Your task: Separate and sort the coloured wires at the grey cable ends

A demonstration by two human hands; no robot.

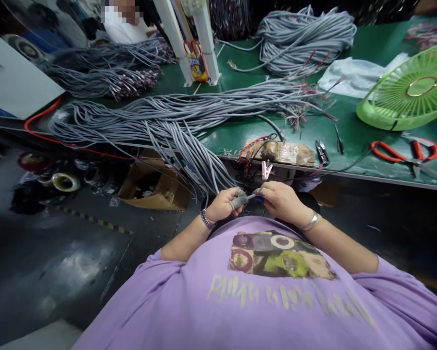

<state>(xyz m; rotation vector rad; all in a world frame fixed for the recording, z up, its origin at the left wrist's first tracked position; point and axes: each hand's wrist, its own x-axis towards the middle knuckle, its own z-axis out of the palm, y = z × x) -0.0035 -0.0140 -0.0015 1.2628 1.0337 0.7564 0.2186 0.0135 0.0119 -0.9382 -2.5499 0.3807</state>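
Note:
Close to my body, just off the table's front edge, my left hand (223,204) is closed around the end of a grey cable (252,196). Grey wrapping covers some of its fingers. At the cable's tip, my right hand (281,200) pinches the thin wires, which its fingers mostly hide. From the table, a bundle of grey cables (196,150) hangs down toward my left hand. Just beyond my right hand is a pink clip (267,170), near a taped cardboard piece (294,153) on the table edge.
On the green table (240,133) lie orange-handled scissors (389,151), small cutters (322,153) and a green fan (411,87) at right. A large cable coil (305,41) sits behind. A cardboard box (154,187) stands below the table. Across the table is another person (125,26).

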